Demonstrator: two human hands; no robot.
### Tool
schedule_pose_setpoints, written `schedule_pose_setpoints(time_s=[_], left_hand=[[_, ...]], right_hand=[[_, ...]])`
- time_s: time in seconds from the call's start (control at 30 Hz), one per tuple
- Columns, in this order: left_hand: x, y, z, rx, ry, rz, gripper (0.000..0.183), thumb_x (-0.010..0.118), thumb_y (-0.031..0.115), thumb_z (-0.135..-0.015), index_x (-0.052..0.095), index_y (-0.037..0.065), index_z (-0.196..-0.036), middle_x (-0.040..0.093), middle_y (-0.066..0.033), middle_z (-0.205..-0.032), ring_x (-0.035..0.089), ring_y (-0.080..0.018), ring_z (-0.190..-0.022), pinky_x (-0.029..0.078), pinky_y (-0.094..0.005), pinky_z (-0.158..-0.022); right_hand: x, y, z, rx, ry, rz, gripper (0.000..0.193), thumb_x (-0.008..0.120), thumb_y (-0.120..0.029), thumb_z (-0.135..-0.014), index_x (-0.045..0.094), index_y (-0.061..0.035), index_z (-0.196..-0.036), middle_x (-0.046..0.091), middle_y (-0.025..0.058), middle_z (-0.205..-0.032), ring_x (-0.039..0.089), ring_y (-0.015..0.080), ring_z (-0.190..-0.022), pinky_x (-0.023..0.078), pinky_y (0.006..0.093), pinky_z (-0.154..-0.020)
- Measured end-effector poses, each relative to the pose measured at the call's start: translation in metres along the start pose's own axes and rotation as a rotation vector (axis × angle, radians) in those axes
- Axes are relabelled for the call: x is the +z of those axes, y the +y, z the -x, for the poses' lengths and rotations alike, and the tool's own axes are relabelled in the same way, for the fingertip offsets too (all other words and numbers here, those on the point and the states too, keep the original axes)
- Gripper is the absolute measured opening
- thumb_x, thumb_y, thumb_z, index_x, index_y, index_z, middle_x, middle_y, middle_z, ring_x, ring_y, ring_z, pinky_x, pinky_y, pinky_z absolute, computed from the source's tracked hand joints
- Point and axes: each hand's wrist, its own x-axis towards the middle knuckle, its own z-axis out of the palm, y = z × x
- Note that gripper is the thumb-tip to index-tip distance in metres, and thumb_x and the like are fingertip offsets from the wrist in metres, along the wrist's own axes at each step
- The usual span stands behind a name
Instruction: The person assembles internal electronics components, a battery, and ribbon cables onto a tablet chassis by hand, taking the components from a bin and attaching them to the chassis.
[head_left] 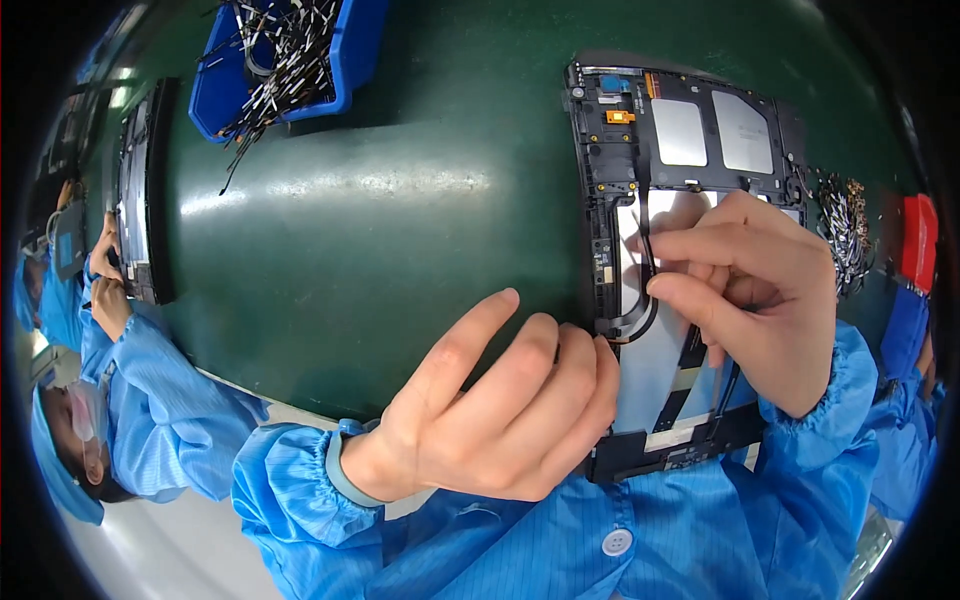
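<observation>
An opened tablet-like device [600, 250] lies on the green table at the right, its black frame, silver plates and small orange and blue parts exposed. My right hand [765, 290] is over its middle, thumb and forefinger pinched on a thin black cable [652, 262]. This cable runs along the device's left side and curves toward its lower left edge. My left hand [490, 420] rests by that edge, with its fingers apart and loosely bent. The last fingertips come close to the cable's lower curve; whether they touch the device is unclear. Nothing shows in this hand.
A blue bin [352, 60] full of thin black-and-white cables stands at the far left, some hanging over its rim. More loose cables [845, 235] lie right of the device, near a red bin [918, 245]. At left, a co-worker's hands [108, 275] touch another device [150, 200].
</observation>
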Motion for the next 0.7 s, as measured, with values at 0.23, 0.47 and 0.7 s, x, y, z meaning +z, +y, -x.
schedule_pose_setpoints(time_s=[0.23, 0.47, 0.7], left_hand=[[-0.006, 0.015, 0.011, 0.102, 0.09, 0.197, 0.017, 0.061, 0.009, -0.071, 0.071, 0.004, -0.083, 0.067, -0.006, -0.08, 0.066, -0.0172, -0.077, 0.056, -0.0277, -0.074], [0.014, 0.033, -0.006, -0.023, 0.054, 0.073, 0.01, 0.06, 0.007, -0.075, 0.066, 0.003, -0.081, 0.07, -0.011, -0.093, 0.068, -0.0202, -0.086, 0.055, -0.0239, -0.075], [0.02, 0.038, -0.007, -0.061, 0.038, 0.036, 0.014, 0.054, 0.011, -0.083, 0.066, 0.003, -0.082, 0.071, -0.0106, -0.092, 0.067, -0.017, -0.082, 0.056, -0.0228, -0.072]], right_hand=[[0.001, -0.002, 0.0, 0.006, -0.057, -0.087, 0.013, 0.066, 0.01, -0.077, 0.069, 0.0028, -0.087, 0.057, 0.0066, -0.079, 0.052, 0.0037, -0.047, 0.036, 0.0156, -0.041], [0.003, 0.002, -0.001, -0.024, 0.004, -0.017, 0.014, 0.068, 0.01, -0.077, 0.069, 0.0033, -0.089, 0.056, 0.0056, -0.081, 0.05, 0.002, -0.049, 0.034, 0.0157, -0.041], [0.0, 0.009, -0.007, -0.067, 0.042, 0.002, 0.013, 0.068, 0.009, -0.078, 0.069, 0.0044, -0.089, 0.058, 0.0067, -0.086, 0.05, 0.0017, -0.051, 0.035, 0.0145, -0.045]])
